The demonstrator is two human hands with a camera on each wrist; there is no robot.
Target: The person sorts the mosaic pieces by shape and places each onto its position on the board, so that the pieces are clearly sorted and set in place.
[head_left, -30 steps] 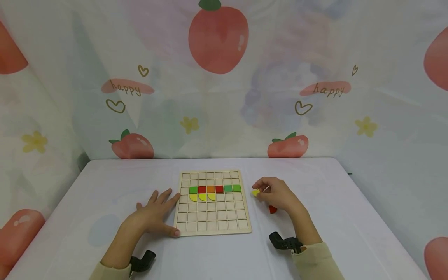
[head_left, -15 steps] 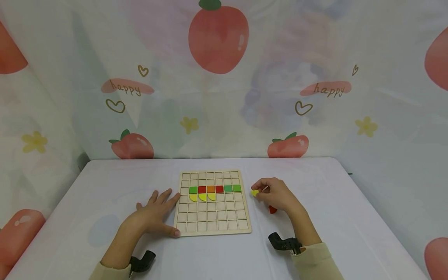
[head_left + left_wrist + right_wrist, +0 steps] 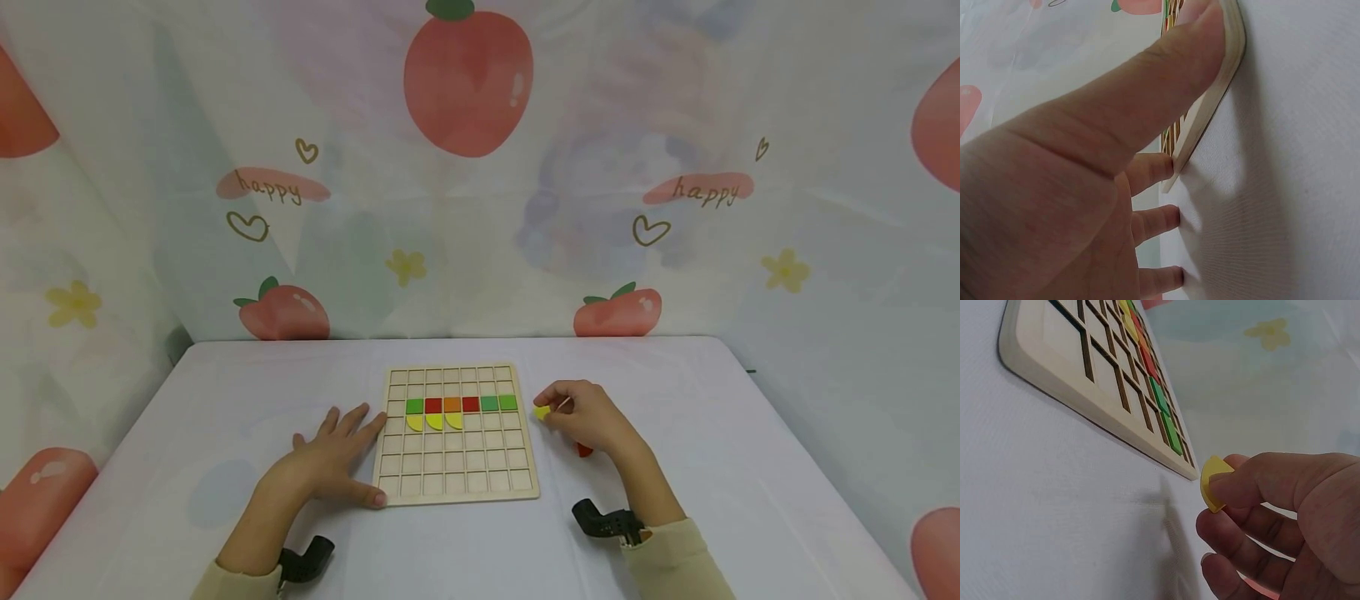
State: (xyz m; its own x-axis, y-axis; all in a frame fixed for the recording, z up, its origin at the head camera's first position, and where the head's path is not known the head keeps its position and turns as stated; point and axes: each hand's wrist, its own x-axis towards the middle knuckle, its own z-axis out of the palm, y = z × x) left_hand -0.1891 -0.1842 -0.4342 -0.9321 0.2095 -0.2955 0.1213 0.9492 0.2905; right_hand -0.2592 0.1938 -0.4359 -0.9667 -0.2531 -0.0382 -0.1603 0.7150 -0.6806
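A wooden grid board (image 3: pixel 457 463) lies in the middle of the table. One of its rows holds several green, red, orange and teal square tiles (image 3: pixel 452 405). Below that row sit three yellow quarter-round tiles (image 3: pixel 434 422). My left hand (image 3: pixel 322 462) is spread at the board's left side, thumb and index finger touching its edge; in the left wrist view the other fingertips reach the cloth. Just right of the board, my right hand (image 3: pixel 588 414) pinches a yellow quarter-round tile (image 3: pixel 1212 482) between thumb and fingers. A red piece (image 3: pixel 584 450) lies beneath this hand, partly hidden.
White cloth covers the table (image 3: pixel 457 550). Behind it hangs a printed curtain (image 3: pixel 480 217) with fruit and flowers. Each wrist carries a black camera, such as the right one (image 3: pixel 603 518).
My right hand has shifted slightly left toward the board with the yellow quarter-round tile. The left hand and the board have stayed in place.
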